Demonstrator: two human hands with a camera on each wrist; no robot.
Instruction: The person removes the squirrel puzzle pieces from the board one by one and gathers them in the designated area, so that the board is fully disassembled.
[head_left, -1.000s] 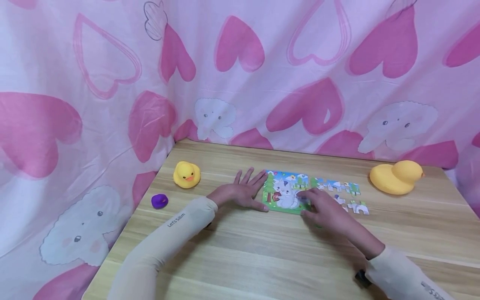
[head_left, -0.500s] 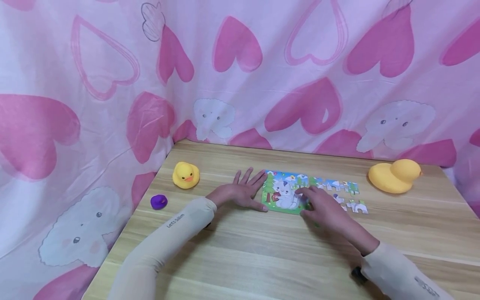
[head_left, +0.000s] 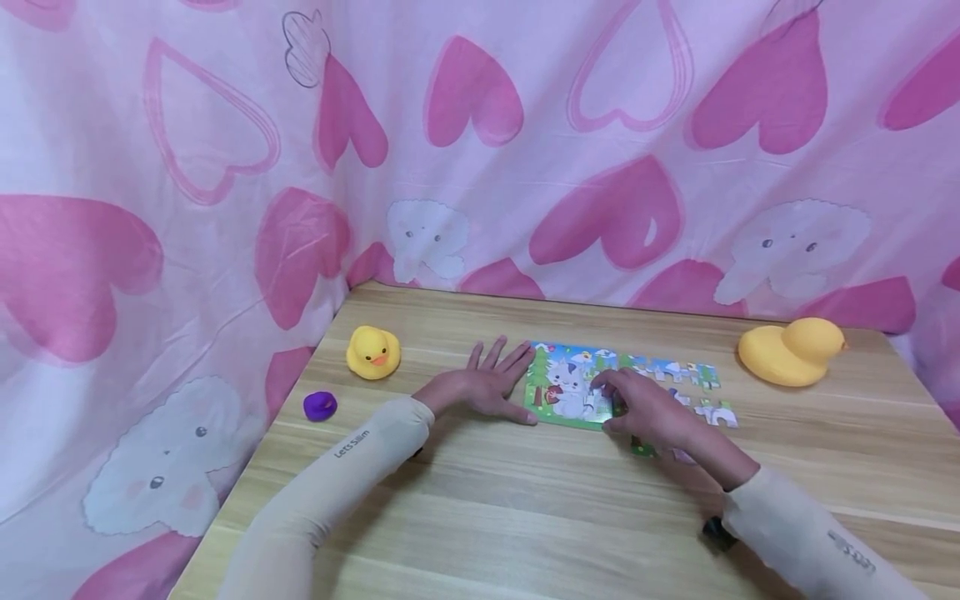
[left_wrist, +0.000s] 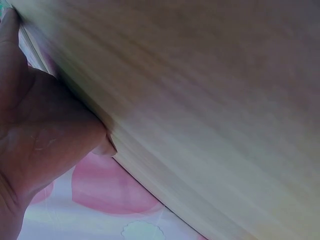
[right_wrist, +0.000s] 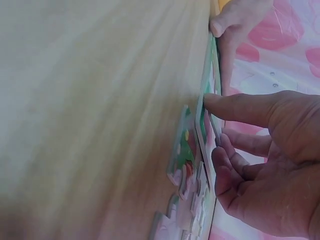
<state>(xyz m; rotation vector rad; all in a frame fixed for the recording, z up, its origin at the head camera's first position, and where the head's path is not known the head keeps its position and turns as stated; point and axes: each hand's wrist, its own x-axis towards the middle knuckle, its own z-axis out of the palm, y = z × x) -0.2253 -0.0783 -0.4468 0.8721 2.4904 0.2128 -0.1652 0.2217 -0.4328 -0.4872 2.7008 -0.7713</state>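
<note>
In the head view a jigsaw puzzle [head_left: 566, 383] with a white cartoon animal lies flat on the wooden table. My left hand [head_left: 491, 385] is spread flat along its left side, fingertips and thumb at the edge. At the puzzle's right side, my right hand [head_left: 647, 408] pinches a puzzle piece [right_wrist: 215, 129], seen nearly edge-on and tilted in the right wrist view between thumb and fingers. Loose puzzle pieces [head_left: 716, 412] lie to the right, some partly hidden by the right hand. The left wrist view shows mostly tabletop and the side of the left hand [left_wrist: 45, 125].
A yellow duck [head_left: 373, 353] and a small purple duck [head_left: 320, 406] stand at the left of the table [head_left: 480, 517]. A larger yellow duck [head_left: 791, 353] sits at the back right. A pink heart-patterned curtain [head_left: 480, 183] hangs behind and to the left.
The right fingers have shifted slightly at the puzzle's right side, and a pale patch shows there. More loose pieces show below the right hand. The left hand stays put.
</note>
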